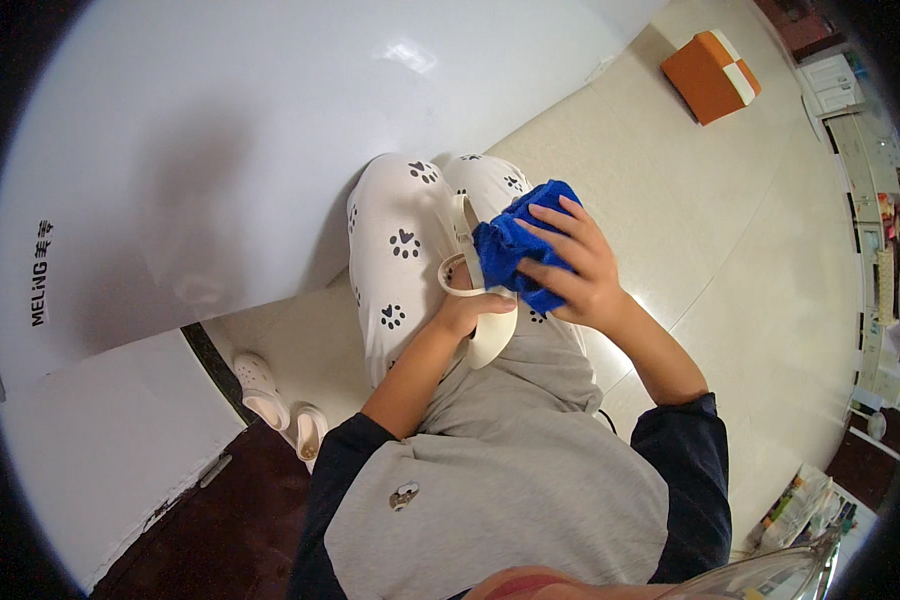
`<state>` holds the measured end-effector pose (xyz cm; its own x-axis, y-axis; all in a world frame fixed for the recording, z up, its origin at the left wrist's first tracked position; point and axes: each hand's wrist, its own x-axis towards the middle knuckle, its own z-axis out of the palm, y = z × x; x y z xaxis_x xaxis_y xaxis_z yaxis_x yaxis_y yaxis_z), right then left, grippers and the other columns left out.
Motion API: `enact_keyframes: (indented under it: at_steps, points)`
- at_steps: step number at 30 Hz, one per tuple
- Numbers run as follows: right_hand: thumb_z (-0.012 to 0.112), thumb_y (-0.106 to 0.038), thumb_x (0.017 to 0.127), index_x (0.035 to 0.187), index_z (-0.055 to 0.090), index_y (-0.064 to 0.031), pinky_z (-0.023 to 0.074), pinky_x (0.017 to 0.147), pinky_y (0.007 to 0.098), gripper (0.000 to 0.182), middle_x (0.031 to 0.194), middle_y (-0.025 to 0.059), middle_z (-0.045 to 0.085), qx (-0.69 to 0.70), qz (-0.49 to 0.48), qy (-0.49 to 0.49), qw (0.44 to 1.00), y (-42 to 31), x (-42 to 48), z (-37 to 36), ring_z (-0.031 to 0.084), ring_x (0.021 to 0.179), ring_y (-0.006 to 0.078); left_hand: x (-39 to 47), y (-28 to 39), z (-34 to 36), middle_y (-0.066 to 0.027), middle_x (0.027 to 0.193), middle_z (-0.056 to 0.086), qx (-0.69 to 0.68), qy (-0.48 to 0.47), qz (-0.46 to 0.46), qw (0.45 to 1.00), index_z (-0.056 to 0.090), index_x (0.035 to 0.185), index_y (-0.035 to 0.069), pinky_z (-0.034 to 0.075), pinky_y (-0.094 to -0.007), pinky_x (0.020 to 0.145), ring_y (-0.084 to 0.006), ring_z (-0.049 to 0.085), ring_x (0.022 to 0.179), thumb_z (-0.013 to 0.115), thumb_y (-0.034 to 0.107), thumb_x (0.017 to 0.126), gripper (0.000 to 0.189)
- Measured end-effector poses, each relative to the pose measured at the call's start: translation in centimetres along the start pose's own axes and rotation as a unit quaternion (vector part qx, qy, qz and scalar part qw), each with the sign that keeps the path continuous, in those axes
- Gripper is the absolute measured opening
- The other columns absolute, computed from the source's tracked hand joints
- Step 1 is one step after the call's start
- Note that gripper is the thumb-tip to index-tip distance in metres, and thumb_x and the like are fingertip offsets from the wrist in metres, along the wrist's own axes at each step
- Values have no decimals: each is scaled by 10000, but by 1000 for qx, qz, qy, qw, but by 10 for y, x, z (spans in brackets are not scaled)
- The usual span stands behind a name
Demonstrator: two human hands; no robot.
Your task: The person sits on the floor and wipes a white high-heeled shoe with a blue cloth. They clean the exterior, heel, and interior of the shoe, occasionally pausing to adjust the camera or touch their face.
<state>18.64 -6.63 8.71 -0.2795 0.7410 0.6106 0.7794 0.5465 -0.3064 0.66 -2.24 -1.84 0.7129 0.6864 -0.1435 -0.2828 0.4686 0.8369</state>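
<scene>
My left hand [469, 309] grips a cream strap shoe [493, 341] over my lap. Its rounded toe points towards my body, and its open heel end and strap face my knees. Some of the fingers are hidden inside or behind the shoe. In my right hand [586, 270] is a crumpled blue cloth [521, 244], pressed against the right side of the shoe with the fingers spread over it. Beneath both lie my knees in white trousers [394, 277] with black paw prints.
A large white appliance [270, 150], bearing writing, stands close in front of my knees. Cream clogs [261, 386] rest on the floor at the left. An orange-brown box [701, 79] sits on the pale tiles [720, 225] at the upper right. Cabinets [862, 165] line the far right.
</scene>
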Motion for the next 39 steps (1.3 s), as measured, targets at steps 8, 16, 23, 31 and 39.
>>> enact_keyframes:
  at_steps: [8, 16, 23, 31, 39]
  points:
    - [643, -119, 639, 1174, 559, -23, 464, 877, 357, 551, 1107, 129, 611, 339, 337, 172, 861, 18, 4, -43, 599, 971, 238, 6, -3, -8, -56, 901, 649, 73, -66, 13, 995, 613, 1033, 39, 494, -323, 729, -168, 610, 820, 775, 119, 609, 461]
    - [816, -326, 670, 1070, 616, -73, 490, 754, 383, 514, 958, 137, 654, 202, 265, -204, 920, 14, 31, -29, 646, 863, 299, -10, 14, 7, -33, 904, 670, 169, -54, 12, 984, 645, 1001, 68, 497, -307, 725, -141, 628, 831, 782, 56, 659, 368]
    - [809, -245, 693, 1084, 627, -8, 488, 793, 326, 492, 1004, 109, 675, 365, 511, -244, 739, 31, 32, -37, 625, 888, 168, -8, 5, -1, -57, 881, 650, 211, -111, 84, 968, 625, 957, 34, 494, -316, 717, -155, 611, 796, 804, 104, 599, 406]
    - [660, -437, 814, 1360, 433, -15, 438, 992, 437, 726, 1273, 203, 557, 729, 495, 56, 470, 34, -51, 14, 567, 1127, 345, -2, 28, 9, -153, 868, 637, -146, -172, -47, 973, 590, 1098, -19, 505, -344, 701, -258, 623, 798, 711, 200, 541, 611]
    - [657, -361, 852, 1388, 383, -85, 528, 771, 370, 662, 1178, 110, 587, 643, 482, 82, 590, -2, -31, 28, 615, 978, 242, -10, 5, -15, -214, 1043, 629, -205, -19, -126, 970, 525, 1182, -52, 502, -390, 860, -315, 632, 926, 626, 241, 588, 671]
